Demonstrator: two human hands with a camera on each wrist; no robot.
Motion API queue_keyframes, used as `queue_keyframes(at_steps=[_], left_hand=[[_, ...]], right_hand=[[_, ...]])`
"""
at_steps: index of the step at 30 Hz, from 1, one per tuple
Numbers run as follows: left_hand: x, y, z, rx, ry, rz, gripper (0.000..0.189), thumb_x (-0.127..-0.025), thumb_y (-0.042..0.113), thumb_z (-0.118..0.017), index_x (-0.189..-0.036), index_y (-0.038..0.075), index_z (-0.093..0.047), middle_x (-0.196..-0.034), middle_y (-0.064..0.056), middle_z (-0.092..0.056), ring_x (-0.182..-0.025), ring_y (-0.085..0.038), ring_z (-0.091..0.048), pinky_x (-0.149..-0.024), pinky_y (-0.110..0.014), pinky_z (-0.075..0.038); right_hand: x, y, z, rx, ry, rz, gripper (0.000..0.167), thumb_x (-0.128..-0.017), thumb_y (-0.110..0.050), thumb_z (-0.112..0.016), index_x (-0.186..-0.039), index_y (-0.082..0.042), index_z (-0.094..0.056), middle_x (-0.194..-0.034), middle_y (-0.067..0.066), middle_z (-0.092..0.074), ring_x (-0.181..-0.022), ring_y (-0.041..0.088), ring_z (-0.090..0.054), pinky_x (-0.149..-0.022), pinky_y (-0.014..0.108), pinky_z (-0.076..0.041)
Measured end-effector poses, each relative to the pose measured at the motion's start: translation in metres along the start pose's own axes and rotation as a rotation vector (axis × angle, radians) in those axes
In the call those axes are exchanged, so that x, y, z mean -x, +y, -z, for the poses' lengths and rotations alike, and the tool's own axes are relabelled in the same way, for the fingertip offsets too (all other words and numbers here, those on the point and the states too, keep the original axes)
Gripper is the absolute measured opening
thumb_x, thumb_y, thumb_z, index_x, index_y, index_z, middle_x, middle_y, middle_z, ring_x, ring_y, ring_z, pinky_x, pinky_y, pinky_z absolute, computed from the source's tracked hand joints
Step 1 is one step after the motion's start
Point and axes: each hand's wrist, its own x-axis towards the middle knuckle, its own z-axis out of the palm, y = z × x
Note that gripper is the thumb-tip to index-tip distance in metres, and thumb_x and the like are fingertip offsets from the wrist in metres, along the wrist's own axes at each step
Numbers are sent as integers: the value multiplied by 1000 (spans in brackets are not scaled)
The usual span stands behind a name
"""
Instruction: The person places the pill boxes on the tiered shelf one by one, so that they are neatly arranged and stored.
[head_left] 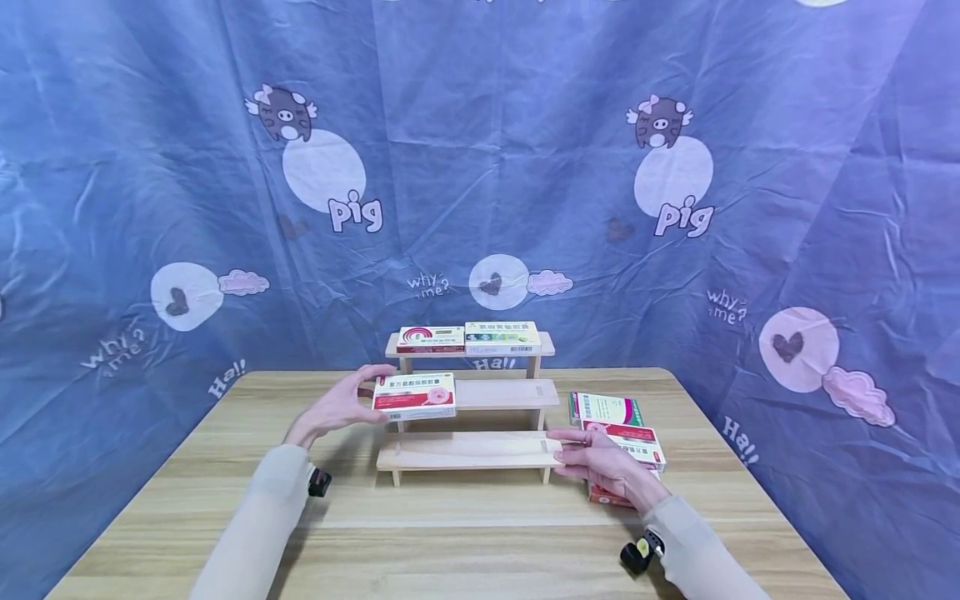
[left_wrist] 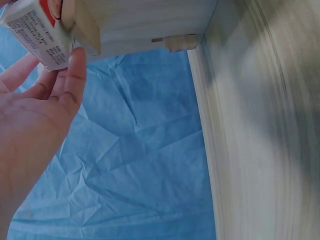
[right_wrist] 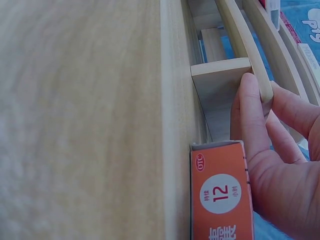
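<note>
Left hand (head_left: 339, 407) grips red-white box (head_left: 414, 397); right hand (head_left: 603, 467) pinches lowest shelf (head_left: 468, 450); orange box (right_wrist: 220, 165): "OTC", "12".

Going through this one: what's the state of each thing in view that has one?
Left hand: gripping a box
Held box: label up, at the middle tier's left end; resting or lifted, unclear
Right hand: pinching the bottom tier's right end
Wooden stand: upright
Two top-tier boxes: lying flat, side by side
Orange box: partly hidden in the head view
</note>
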Motion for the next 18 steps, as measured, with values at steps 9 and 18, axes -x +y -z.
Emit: queue_keyframes(at_steps=[9,18], left_hand=[[-7,-3,-7,123,31,-13,83,-74,10,-84,-144,1,-41,-145,-24,-46,-132,-42,-45,-113,-59,-37],[-14,-3,-14,168,58,5,79,-75,13,-84,-141,-3,-43,-144,-25,-48,-135,-41,-44,-115,-55,-35]], right_hand=[[1,0,-1,3,-5,-1,51,-94,8,-52,-143,11,-38,-123,12,-65,-105,19,-67,-92,33,-57],[1,0,-2,2,12,-3,50,-94,9,-52,-142,9,-42,-120,10,-65,-104,19,-67,-91,32,-58]])
